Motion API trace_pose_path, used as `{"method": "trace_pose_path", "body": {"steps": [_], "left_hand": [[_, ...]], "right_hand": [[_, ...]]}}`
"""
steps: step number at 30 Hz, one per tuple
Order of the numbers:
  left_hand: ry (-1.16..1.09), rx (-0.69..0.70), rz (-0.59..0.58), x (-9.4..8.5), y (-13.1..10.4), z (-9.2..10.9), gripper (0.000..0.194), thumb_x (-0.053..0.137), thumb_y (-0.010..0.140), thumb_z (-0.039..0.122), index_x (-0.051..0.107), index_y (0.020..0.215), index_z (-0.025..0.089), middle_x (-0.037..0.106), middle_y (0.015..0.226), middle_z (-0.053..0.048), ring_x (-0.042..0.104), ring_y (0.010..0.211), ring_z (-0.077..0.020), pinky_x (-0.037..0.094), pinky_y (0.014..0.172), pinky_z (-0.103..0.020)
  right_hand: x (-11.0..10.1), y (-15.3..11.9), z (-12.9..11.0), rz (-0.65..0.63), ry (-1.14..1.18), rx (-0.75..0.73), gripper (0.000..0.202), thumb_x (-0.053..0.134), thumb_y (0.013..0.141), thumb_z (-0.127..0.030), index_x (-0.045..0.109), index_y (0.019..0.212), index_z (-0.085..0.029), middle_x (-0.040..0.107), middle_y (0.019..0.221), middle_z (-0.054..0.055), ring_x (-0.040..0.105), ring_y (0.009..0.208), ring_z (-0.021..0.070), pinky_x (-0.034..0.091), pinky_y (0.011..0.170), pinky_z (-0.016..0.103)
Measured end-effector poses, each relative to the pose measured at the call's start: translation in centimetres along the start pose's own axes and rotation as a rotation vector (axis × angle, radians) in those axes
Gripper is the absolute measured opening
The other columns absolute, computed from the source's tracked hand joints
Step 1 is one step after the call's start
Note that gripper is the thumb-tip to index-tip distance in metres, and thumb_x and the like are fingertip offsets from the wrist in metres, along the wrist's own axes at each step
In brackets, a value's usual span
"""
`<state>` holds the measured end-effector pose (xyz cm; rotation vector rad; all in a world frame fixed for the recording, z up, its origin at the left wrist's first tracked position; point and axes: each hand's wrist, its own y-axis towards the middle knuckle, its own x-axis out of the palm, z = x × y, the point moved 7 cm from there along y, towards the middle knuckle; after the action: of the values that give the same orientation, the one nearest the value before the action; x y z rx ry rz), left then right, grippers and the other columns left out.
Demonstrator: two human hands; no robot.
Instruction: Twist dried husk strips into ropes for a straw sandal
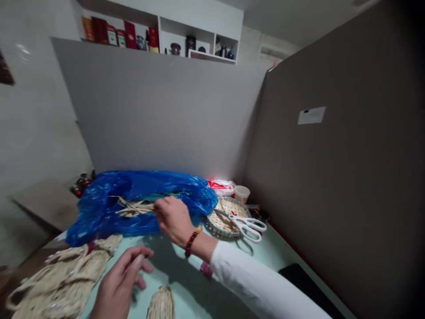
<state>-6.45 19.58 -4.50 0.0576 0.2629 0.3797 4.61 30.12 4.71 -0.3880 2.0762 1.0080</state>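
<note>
My right hand, with a beaded bracelet at the wrist, is closed on the end of a bundle of pale straw strips. The loose ends of the bundle fan out to the left over a crumpled blue plastic bag. Lower down, my left hand hovers over the table with its fingers apart and nothing in them. Just right of it lies a woven straw piece, cut off by the bottom edge of the view. Several woven straw sandals lie at the left.
White-handled scissors rest on a round woven basket. Behind it stand a paper cup and a red-and-white packet. A dark flat object lies at the right. Grey partitions rise behind and to the right.
</note>
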Motion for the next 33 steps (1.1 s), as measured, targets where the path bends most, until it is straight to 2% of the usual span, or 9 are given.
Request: {"method": "trace_pose_path", "body": {"steps": [3,5,7,12,15,18,23,27,33], "left_hand": [[-0.051,0.029,0.07,0.1,1.3,1.9,0.045,0.07,0.071,0.055,0.067,0.1,0.021,0.07,0.092,-0.004,0.066,0.072,-0.0216,0.053,0.067,-0.03],[-0.123,0.019,0.033,1.1,1.3,3.6,0.05,0.069,0.072,0.054,0.065,0.109,0.02,0.066,0.084,-0.002,0.064,0.07,-0.0214,0.051,0.064,-0.029],[-0.218,0.041,-0.077,2.8,0.7,5.6,0.049,0.068,0.076,0.049,0.062,0.116,0.02,0.064,0.087,-0.001,0.063,0.075,-0.0206,0.049,0.066,-0.028],[-0.369,-0.003,-0.344,6.1,-2.5,8.6,0.028,0.065,0.081,0.043,0.07,0.09,0.017,0.062,0.072,-0.001,0.056,0.068,-0.0163,0.045,0.064,-0.025],[-0.561,-0.169,-0.452,7.1,-4.7,8.4,0.031,0.06,0.085,0.048,0.067,0.097,0.02,0.062,0.076,-0.001,0.056,0.069,-0.0165,0.046,0.065,-0.026],[-0.512,-0.226,-0.473,7.5,-6.1,7.4,0.027,0.069,0.079,0.045,0.064,0.085,0.019,0.058,0.066,0.002,0.053,0.062,-0.014,0.043,0.06,-0.024],[-0.296,-0.191,-0.503,7.7,-7.3,5.7,0.03,0.067,0.079,0.048,0.059,0.076,0.019,0.05,0.064,0.004,0.046,0.061,-0.0116,0.038,0.056,-0.021],[-0.214,-0.223,-0.435,7.3,-7.8,4.6,0.032,0.063,0.08,0.052,0.055,0.079,0.022,0.046,0.067,0.006,0.042,0.06,-0.0111,0.034,0.053,-0.02],[0.092,-0.035,-0.4,6.5,-8.7,3.6,0.028,0.063,0.08,0.046,0.063,0.068,0.021,0.044,0.056,0.005,0.041,0.055,-0.0123,0.032,0.054,-0.023]], "right_hand": [[-3.9,-1.7,0.0,0.101,0.273,0.097,0.014,0.047,0.094,-0.025,0.059,0.091,-0.019,0.066,0.088,0.004,0.056,0.081,0.0156,0.043,0.074,0.027],[-5.7,-2.8,0.0,0.124,0.438,0.159,0.018,0.048,0.093,-0.031,0.058,0.086,-0.018,0.064,0.082,0.002,0.056,0.073,0.0137,0.044,0.067,0.025],[-6.7,-3.9,-0.1,0.12,0.582,0.226,0.023,0.052,0.09,-0.038,0.057,0.08,-0.018,0.062,0.075,0.001,0.054,0.066,0.0127,0.043,0.06,0.024],[-6.9,-7.2,0.1,0.107,0.831,0.385,0.027,0.064,0.079,-0.041,0.056,0.071,-0.017,0.055,0.064,-0.002,0.048,0.056,0.0104,0.039,0.054,0.023],[-6.9,-9.6,0.4,0.151,0.89,0.464,0.028,0.069,0.075,-0.04,0.056,0.07,-0.016,0.055,0.064,-0.003,0.047,0.057,0.0101,0.037,0.055,0.022],[-6.9,-11.9,0.4,0.174,0.924,0.512,0.027,0.071,0.074,-0.039,0.056,0.068,-0.017,0.054,0.063,-0.003,0.046,0.058,0.0101,0.036,0.054,0.023],[-6.9,-14.9,0.3,0.191,0.994,0.615,0.027,0.071,0.075,-0.036,0.056,0.065,-0.016,0.054,0.059,-0.003,0.044,0.054,0.0092,0.035,0.054,0.023],[-6.5,-17.0,0.6,0.157,0.967,0.737,0.027,0.071,0.076,-0.036,0.059,0.067,-0.014,0.052,0.054,-0.004,0.041,0.05,0.0081,0.031,0.05,0.023],[-6.3,-19.9,0.4,0.155,0.969,0.768,0.026,0.071,0.077,-0.039,0.062,0.073,-0.015,0.052,0.055,-0.003,0.045,0.052,0.0098,0.032,0.05,0.022]]}}
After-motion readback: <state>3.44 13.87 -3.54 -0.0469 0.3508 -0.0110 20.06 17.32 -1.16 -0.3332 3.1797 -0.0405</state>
